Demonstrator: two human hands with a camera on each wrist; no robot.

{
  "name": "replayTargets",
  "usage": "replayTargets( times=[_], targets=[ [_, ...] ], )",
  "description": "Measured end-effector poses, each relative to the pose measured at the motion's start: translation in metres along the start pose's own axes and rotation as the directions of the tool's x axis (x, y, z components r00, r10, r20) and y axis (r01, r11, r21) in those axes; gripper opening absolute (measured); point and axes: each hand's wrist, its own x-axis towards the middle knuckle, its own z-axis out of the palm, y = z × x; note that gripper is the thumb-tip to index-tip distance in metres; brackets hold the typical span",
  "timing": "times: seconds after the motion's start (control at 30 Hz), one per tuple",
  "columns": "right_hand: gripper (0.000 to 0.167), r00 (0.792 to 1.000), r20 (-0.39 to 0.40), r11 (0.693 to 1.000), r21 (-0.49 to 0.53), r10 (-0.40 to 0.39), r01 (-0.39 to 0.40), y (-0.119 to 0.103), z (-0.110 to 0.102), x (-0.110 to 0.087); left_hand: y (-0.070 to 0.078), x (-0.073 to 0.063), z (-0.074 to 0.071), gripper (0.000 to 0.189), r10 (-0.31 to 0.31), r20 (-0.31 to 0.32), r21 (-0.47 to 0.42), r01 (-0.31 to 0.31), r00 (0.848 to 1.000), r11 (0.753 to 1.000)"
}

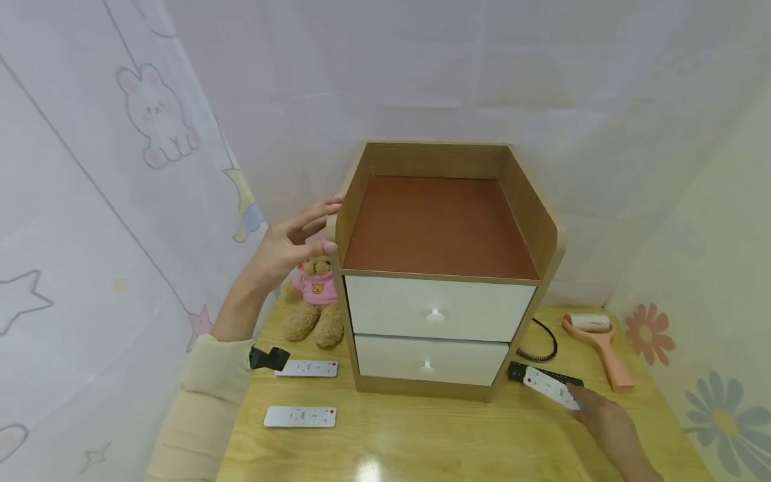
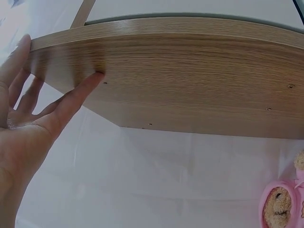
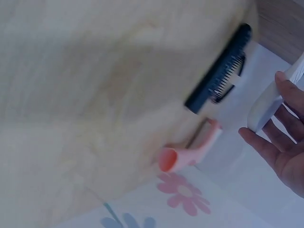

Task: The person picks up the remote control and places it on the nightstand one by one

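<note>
My left hand (image 1: 288,242) rests its fingertips on the left side panel of a small wooden cabinet (image 1: 442,231), its fingers fairly straight. In the left wrist view, that hand (image 2: 35,123) touches the wood-grain side panel (image 2: 190,80) near its edge. At the right, my right hand (image 1: 608,425) grips a white remote control (image 1: 551,387) above the table. The right wrist view shows the remote (image 3: 266,107) between the thumb and fingers. A black remote (image 1: 518,370) lies just beyond it, partly covered by the white one in the head view.
Two white remotes (image 1: 301,417) lie at the left of the table. A teddy bear in pink (image 1: 318,291) sits beside the cabinet. A black coiled band (image 1: 551,348) and a peach-handled lint roller (image 1: 611,358) are at the right. Two white drawers (image 1: 391,301) front the cabinet.
</note>
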Motion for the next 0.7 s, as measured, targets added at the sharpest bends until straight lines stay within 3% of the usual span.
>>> replayTargets(
  times=[0.27, 0.43, 0.63, 0.7],
  targets=[
    [0.049, 0.980, -0.176, 0.996, -0.017, -0.091, 0.090, -0.014, -0.054, 0.033, 0.002, -0.007, -0.002, 0.056, -0.025, -0.036, 0.017, 0.026, 0.999, 1.000],
    [0.046, 0.966, -0.241, 0.995, -0.068, -0.091, 0.077, -0.022, -0.096, 0.053, 0.003, -0.005, -0.001, 0.055, -0.027, -0.024, 0.002, 0.027, 0.999, 1.000],
    [0.081, 0.919, -0.337, 0.977, -0.118, -0.207, 0.177, -0.036, -0.144, 0.076, 0.001, -0.006, -0.001, 0.055, -0.013, -0.020, -0.010, 0.013, 1.000, 1.000],
    [0.072, 0.923, -0.324, 0.976, -0.130, -0.209, 0.175, -0.041, -0.159, 0.082, 0.001, -0.006, -0.001, 0.056, -0.011, -0.024, -0.014, 0.011, 1.000, 1.000]
  ],
)
